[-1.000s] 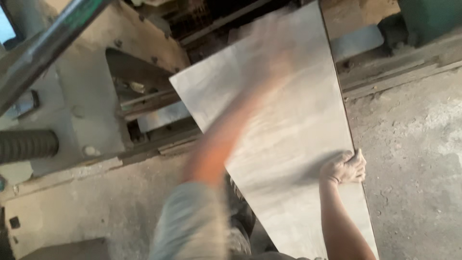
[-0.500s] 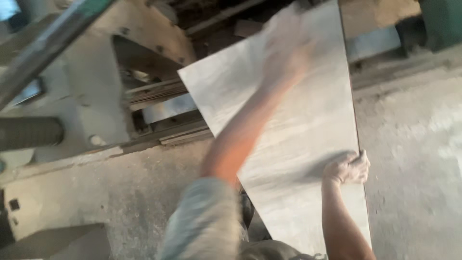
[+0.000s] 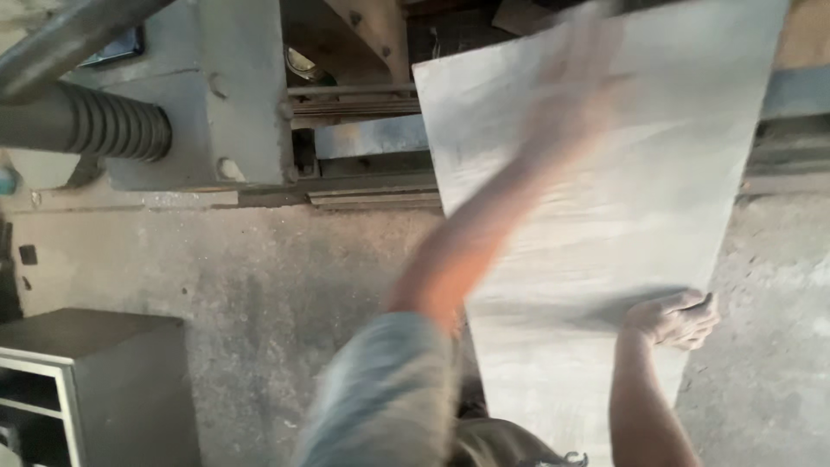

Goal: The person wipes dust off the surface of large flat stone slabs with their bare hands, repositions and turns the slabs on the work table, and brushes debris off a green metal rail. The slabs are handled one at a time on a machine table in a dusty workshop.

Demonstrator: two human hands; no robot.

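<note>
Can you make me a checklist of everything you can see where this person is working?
Surface: dusty grey concrete floor, stained and worn.
Job's things: a large pale thin sheet, held tilted up off the floor.
Clutter: a dark cabinet with open shelves at the lower left.
Hands: right hand grips the sheet's right edge; left hand lies blurred over the sheet's upper part, and its grip cannot be told.
Cables: nothing seen; only a black ribbed hose on the machine.
Surroundings: a grey metal machine with bolts and a slot, close behind the sheet.
</note>
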